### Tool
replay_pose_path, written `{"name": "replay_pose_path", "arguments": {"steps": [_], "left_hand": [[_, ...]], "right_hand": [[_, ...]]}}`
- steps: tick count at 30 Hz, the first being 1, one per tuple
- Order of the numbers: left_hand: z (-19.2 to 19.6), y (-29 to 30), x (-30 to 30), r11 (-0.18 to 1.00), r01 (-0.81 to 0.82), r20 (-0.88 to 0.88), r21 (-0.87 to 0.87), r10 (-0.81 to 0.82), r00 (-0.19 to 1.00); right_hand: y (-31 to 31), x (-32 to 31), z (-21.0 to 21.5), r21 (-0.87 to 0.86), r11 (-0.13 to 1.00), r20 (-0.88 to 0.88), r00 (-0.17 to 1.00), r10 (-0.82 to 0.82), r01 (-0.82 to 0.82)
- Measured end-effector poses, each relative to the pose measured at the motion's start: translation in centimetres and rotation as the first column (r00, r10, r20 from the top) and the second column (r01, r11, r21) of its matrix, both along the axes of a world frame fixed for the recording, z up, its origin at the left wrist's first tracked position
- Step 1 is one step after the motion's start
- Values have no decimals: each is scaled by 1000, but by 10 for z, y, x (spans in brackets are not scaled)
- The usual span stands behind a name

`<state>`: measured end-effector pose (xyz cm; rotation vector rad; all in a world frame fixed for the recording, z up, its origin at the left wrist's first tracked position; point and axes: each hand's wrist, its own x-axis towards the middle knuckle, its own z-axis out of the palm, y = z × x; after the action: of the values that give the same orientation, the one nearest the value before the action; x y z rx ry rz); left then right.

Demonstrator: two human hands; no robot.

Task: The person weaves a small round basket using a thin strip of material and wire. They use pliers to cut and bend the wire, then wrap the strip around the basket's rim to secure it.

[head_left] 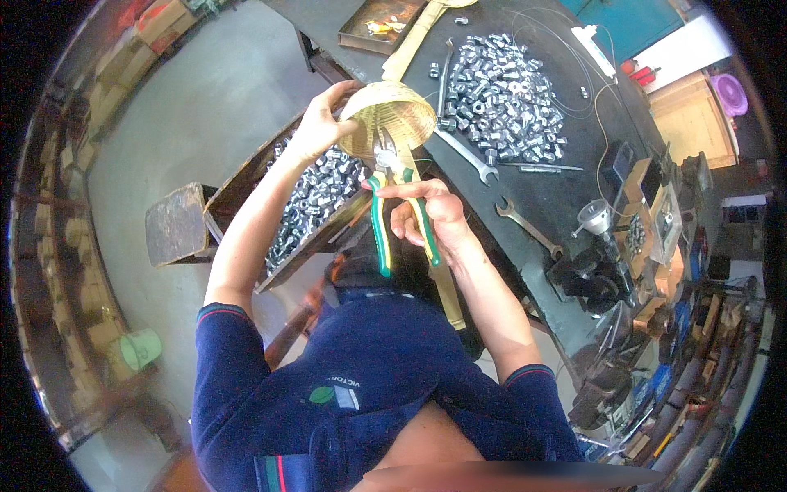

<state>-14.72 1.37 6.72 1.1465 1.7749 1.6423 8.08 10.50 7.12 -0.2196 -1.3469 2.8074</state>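
My left hand (326, 123) grips the rim of a woven bamboo basket (361, 135), its thumb and fingers closed around the edge. A flat bamboo strip (447, 299) runs from below the basket toward my lap and looks like its handle. Green and yellow handled pliers (379, 234) are in my right hand (430, 215), whose fingers curl around and between the spread handles. The pliers' head points up into the basket opening. Whether the jaws bite on the weave, I cannot make out.
Loose metal nuts (500, 102) heap on the dark workbench (492, 238) beside wrenches (529, 228). Under my left forearm stands an open box of metal parts (316, 193). Another bamboo piece (416, 39) lies beside a shallow tray (361, 37). A vise-like tool (594, 271) sits at right.
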Motion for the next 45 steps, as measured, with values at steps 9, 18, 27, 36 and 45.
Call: {"name": "replay_pose_path", "arguments": {"steps": [9,18,27,36,45], "left_hand": [[-1,0,-1,1000,14,-10,-13,-14,1000],[-4,0,-2,1000,9,-39,-13,-9,999],[4,0,3,1000,11,-64,-11,-12,998],[16,3,7,999,24,-133,23,-21,991],[19,0,9,1000,0,-194,-11,-2,981]], "right_hand": [[5,-2,-2,-37,998,53,997,50,-48],[4,-10,-2,82,996,83,996,27,-34],[-2,-16,-30,104,993,-186,982,-36,56],[-6,-10,-36,85,996,-257,966,-14,37],[-8,-5,-45,-94,995,-256,967,-4,-21]]}}
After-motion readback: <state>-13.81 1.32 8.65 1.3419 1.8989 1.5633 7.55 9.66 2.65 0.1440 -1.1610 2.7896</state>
